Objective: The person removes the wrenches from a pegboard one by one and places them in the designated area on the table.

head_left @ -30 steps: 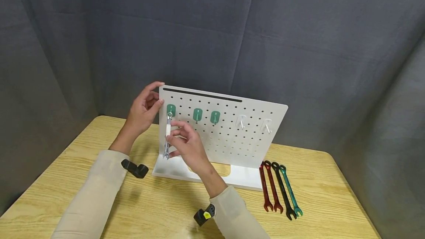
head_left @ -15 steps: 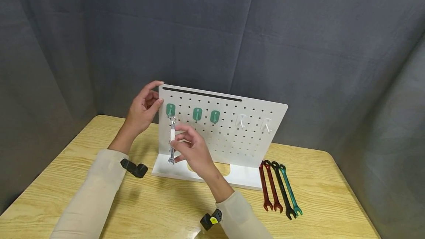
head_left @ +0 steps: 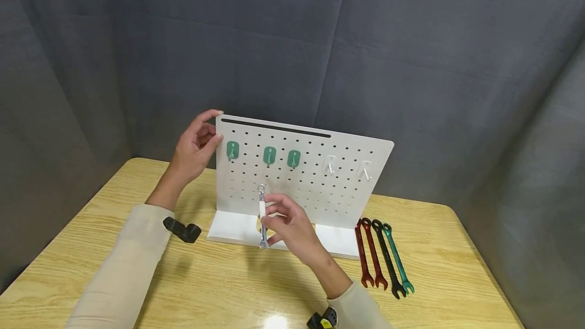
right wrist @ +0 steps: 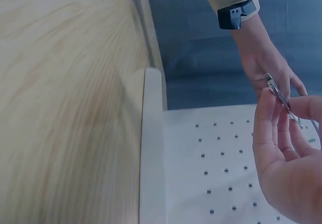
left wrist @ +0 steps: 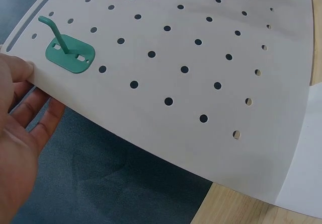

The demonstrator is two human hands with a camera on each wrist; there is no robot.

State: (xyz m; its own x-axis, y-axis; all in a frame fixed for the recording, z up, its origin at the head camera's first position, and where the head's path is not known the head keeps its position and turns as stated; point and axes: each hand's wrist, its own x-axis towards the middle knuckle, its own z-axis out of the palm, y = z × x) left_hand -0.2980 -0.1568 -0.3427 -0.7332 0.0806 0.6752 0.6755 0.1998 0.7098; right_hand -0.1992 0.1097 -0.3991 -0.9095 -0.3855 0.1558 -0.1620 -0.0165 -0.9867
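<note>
My left hand [head_left: 192, 152] grips the upper left edge of a white pegboard [head_left: 224, 192], thumb in front and fingers behind, as the left wrist view shows. In my right hand [head_left: 298, 230] is a small silver combination wrench [head_left: 262, 209] with a white label, pinched between thumb and fingers. The wrench stands nearly upright in front of the board's lower part, ring end up, apart from the hooks. On the left of the board is a green hook [head_left: 232, 150] with nothing on it. The right wrist view shows the wrench [right wrist: 276, 92] partly covered by fingers.
Two more green hooks [head_left: 269, 155] and two white hooks [head_left: 329, 165] run along the board. Right of its white base [head_left: 335, 240] lie two red wrenches [head_left: 374, 253], a black wrench [head_left: 386, 254] and a teal wrench [head_left: 397, 255] on the wooden table [head_left: 219, 288].
My right hand has drawn the silver wrench away from the left green hook, where its ring end was, and moved it down and to the right. The left hand keeps its grip on the board.
</note>
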